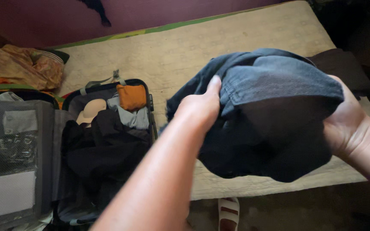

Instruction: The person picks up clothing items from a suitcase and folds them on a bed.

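Holding up a bundled dark denim garment (275, 115) over the edge of the bed, the person has both hands on it: the left hand (200, 109) is curled around the near left side with the thumb pressed flat on a folded seam, and the right hand (343, 124) cups the far right side with the palm against the cloth, fingers hidden behind it. The garment looks like faded charcoal jeans or a jacket, thick and stiff, with a stitched hem showing along the top fold (can't tell which kind of garment it really is, it's too bunched up). It blocks a good chunk of the mattress (219, 42) behind it, which has a beige quilted cover with a bumpy texture and a green strip along the back edge against a purple wall. Just past the right hand there's another dark folded cloth (343, 64) lying on the bed. Off to the left sits an open suitcase (150, 107), hard-shelled and dark, stuffed with black clothes (103, 149), a grey piece, an orange fabric pouch (131, 96) and a pale cup-shaped thing (91, 109). Its lid half lies flat at far left with a mesh pocket (13, 149) holding some pale rectangles. Above that is a crumpled orange patterned cloth (22, 64) on the corner of the bed. Down on the floor near the bottom edge, a white strappy sandal (228, 213) pokes out from under the mattress.
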